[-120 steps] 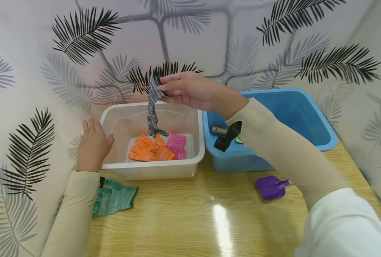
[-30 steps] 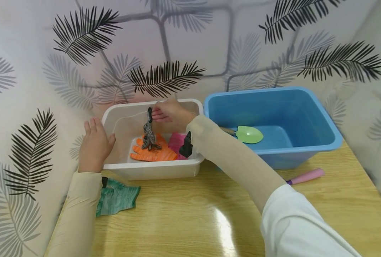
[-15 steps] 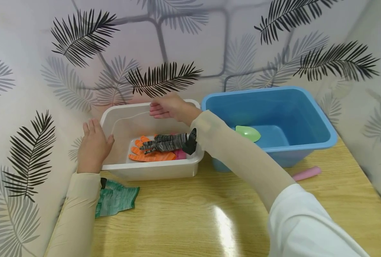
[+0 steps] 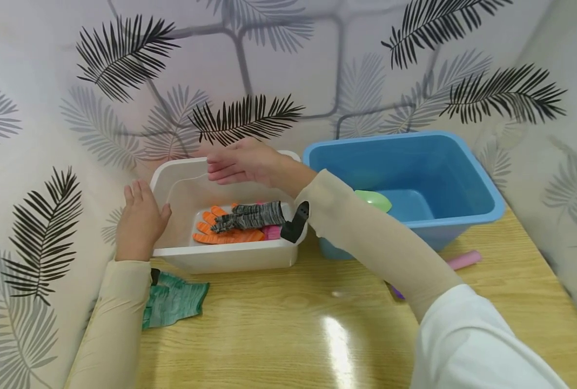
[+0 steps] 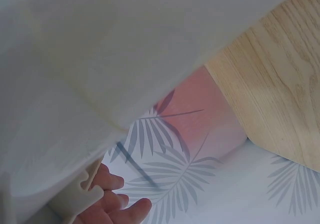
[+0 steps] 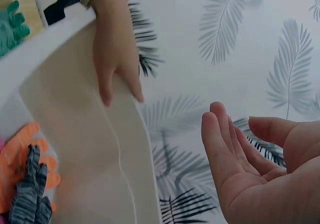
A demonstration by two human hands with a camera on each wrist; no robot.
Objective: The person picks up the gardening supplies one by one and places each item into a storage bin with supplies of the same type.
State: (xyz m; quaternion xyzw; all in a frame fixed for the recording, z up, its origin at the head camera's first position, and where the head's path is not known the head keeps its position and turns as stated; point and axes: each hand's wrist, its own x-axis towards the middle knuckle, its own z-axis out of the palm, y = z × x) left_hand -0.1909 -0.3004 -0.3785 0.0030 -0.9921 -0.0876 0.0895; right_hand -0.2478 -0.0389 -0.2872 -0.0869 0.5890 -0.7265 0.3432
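Observation:
My left hand [image 4: 140, 221] holds the left rim of the white plastic bin [image 4: 230, 249], thumb inside and fingers outside in the right wrist view. Above the bin's back rim, my right hand [image 4: 249, 162] hangs with extended fingers and nothing in it. Inside the bin a grey-black knitted glove [image 4: 252, 216] lies across an orange glove [image 4: 240, 236]. Part of a pink glove [image 4: 271, 233] shows beneath them. On the table by my left wrist lies a green glove [image 4: 179, 300], partly covered by the arm.
A blue tub [image 4: 390, 138] stands right of the bin, with a light-green trowel [image 4: 377, 200] inside, partly hidden by my right arm. In front of it, a purple shovel with a pink handle [image 4: 465, 260] lies mostly under that arm. A leaf-patterned wall covering [image 4: 288, 65] rises close behind.
My right hand carried the grey-black glove down into the bin and let go of it; the glove fell flat over the orange one. Then the hand rose slightly, moving left. My left hand stayed put.

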